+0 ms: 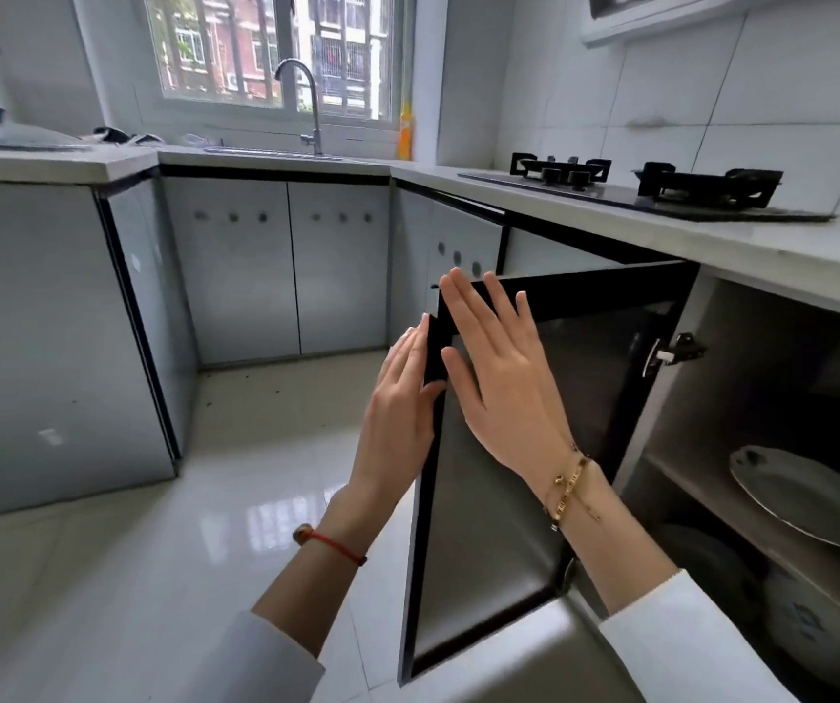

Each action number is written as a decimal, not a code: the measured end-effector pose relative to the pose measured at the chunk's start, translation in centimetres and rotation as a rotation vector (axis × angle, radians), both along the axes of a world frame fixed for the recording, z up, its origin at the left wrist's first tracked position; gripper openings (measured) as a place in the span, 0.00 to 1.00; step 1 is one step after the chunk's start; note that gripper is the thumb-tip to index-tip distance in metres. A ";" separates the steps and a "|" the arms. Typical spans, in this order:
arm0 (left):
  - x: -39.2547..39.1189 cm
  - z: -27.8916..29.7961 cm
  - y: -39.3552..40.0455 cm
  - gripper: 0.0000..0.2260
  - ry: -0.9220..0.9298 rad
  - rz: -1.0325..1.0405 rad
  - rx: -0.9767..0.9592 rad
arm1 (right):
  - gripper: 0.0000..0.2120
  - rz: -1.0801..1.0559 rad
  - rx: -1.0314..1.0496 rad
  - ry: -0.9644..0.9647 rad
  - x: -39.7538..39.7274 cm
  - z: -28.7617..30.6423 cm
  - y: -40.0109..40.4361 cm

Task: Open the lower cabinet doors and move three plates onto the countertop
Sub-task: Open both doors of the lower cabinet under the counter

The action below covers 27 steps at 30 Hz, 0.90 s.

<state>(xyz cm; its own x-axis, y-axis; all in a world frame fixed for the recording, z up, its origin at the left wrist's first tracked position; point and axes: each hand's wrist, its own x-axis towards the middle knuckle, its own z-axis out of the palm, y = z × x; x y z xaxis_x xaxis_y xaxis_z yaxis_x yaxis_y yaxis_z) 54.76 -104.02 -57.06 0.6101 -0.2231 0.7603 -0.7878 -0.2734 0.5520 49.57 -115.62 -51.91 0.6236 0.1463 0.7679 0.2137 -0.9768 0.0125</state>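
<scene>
A lower cabinet door [534, 499] under the stove counter stands swung wide, its dark inner face toward me. My left hand [400, 403] grips its free edge, fingers on the outer side and thumb on the inner. My right hand [499, 367] lies flat with spread fingers on the inner face near the top corner. Inside the cabinet, a white patterned plate [808, 494] rests on the shelf at the right. More patterned dishes [813, 616] sit in the dim space below it. The grey countertop [763, 246] runs above the cabinet.
A black gas hob [651, 190] sits on the countertop at the right. The sink and tap [306, 104] are under the window at the back. Shut cabinet doors [286, 266] line the far and left walls. Glossy tiled floor [205, 499] lies to my left.
</scene>
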 end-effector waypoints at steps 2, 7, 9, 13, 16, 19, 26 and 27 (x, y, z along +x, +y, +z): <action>1.3 0.2 0.0 0.27 0.018 0.029 -0.003 | 0.25 -0.032 -0.021 0.031 1.4 0.2 0.3; 4.1 0.5 0.0 0.27 0.054 0.071 0.020 | 0.26 -0.106 -0.066 0.074 4.4 0.7 0.7; 4.8 0.5 -0.1 0.27 0.055 0.079 0.031 | 0.26 -0.118 -0.069 0.081 5.0 0.6 0.8; 5.4 0.3 -0.2 0.27 0.053 0.084 0.031 | 0.26 -0.109 -0.046 0.083 5.5 0.4 1.0; 5.5 0.3 0.0 0.28 0.048 0.097 0.057 | 0.26 -0.109 -0.036 0.085 5.7 0.5 1.2; 5.3 0.5 0.2 0.27 0.038 0.101 0.087 | 0.26 -0.104 -0.017 0.090 5.6 0.6 1.4; 3.9 0.8 0.8 0.28 0.049 0.092 0.123 | 0.26 -0.123 -0.019 0.093 3.8 0.7 1.5; 3.6 0.9 0.9 0.28 0.050 0.092 0.124 | 0.26 -0.128 -0.024 0.094 3.5 0.7 1.5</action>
<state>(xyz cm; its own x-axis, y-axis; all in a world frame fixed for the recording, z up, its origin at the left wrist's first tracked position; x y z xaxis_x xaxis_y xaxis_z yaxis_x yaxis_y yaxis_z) 58.35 -103.10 -56.20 0.6686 -0.2553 0.6985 -0.7288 -0.4115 0.5472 53.03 -114.12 -51.19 0.7074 0.0787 0.7024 0.0887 -0.9958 0.0223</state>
